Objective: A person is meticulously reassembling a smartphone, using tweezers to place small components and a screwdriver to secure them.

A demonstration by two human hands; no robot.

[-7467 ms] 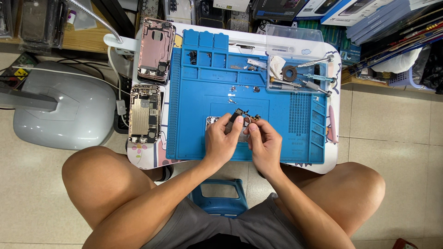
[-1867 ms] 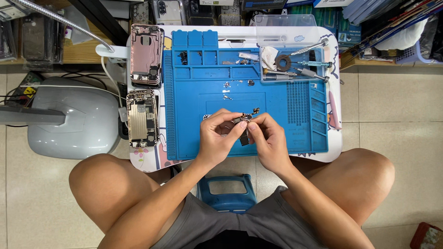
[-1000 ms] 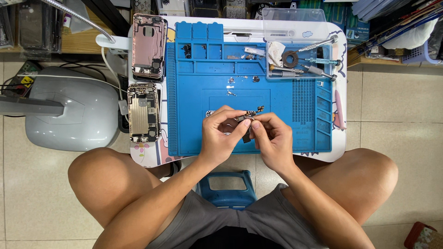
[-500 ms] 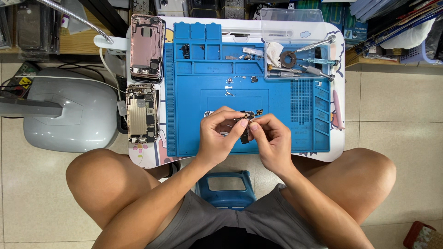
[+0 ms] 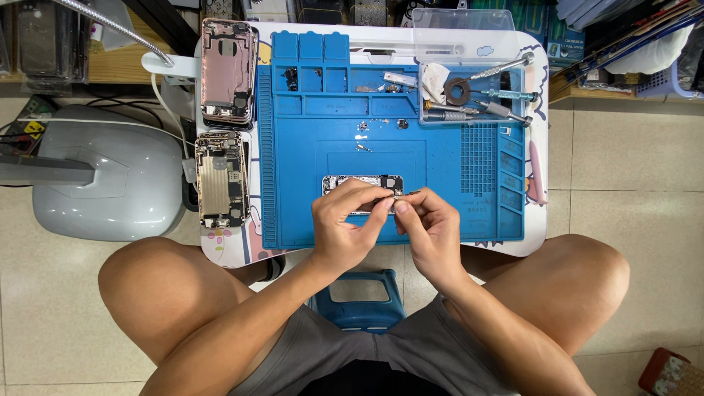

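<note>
A small phone circuit board [image 5: 363, 180] lies on the blue repair mat [image 5: 389, 158], near its front middle. My left hand [image 5: 345, 224] rests over the board's front edge, fingers curled and pinching at it. My right hand [image 5: 429, 227] meets the left at the board's right end, fingertips closed on a small part or thin tool that I cannot make out. Both hands hide the lower half of the board.
Two opened phone housings, one pink [image 5: 228, 71] and one gold [image 5: 220, 178], lie left of the mat. Screwdrivers and a tape roll [image 5: 458, 91] sit in the mat's back right tray. A clear plastic lid [image 5: 462, 35], pink tool [image 5: 537, 172], grey lamp base [image 5: 103, 176] and blue stool [image 5: 359, 301] surround.
The hands have stayed together at the board, with small finger shifts. The view has drifted slightly, so the table sits a little differently in frame.
</note>
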